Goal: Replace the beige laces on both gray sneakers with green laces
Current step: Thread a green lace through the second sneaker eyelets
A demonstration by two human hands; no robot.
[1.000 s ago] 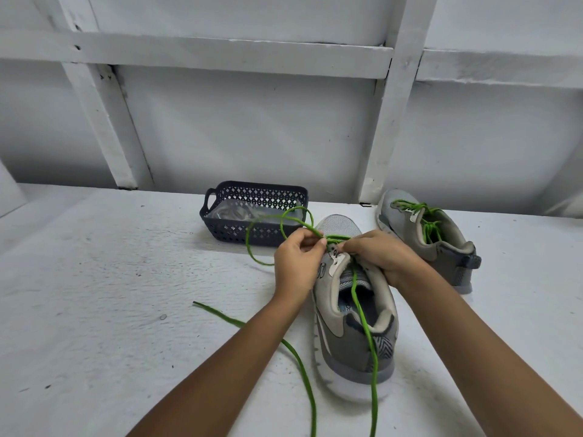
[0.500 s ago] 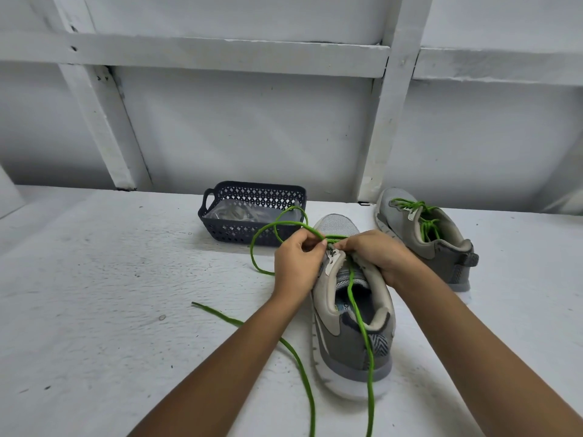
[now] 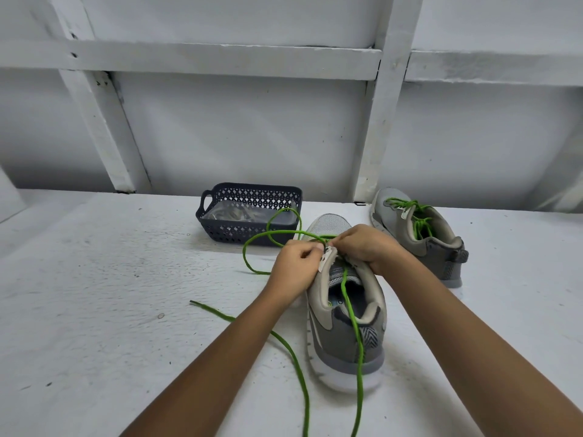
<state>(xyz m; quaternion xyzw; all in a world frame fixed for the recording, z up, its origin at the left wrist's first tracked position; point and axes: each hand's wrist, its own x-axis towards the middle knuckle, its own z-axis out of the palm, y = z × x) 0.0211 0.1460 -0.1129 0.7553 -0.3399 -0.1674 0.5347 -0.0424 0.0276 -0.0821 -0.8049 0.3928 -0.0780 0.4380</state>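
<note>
from the head camera, looking down over both forearms: the near sneaker (image 3: 344,345) sits on the white table (image 3: 94,310) with its heel toward the person and its toe pointing at the wall. that seems sensible, since it puts the eyelets right under the hands. the far sneaker (image 3: 441,247) stands well apart to the right, near the wall, already threaded in green, so i'd judge that half of the job is done and this shoe is the one in hand.

the green lace (image 3: 355,326) is partly in. one strand runs from the throat of the shoe back over the heel and off the near edge. the other loops out to the left in the air in front of the dark basket (image 3: 249,197), then trails across the table toward the person. the basket, just beyond the shoe's toe, holds what look like the pulled beige laces (image 3: 233,214).

the left hand (image 3: 296,269) is at the shoe's left eyelet row, wrist low and fingers curled tight, thumb and forefinger pinching the green lace close to the eyelet. the right hand (image 3: 366,247) comes over from the other side, knuckles up, fingers curled down onto the throat of the near sneaker. it appears to grip the eyelet edge to steady it, though the fingertips are hidden. the two hands nearly touch, and i'd guess an eyelet is being fed.
</note>
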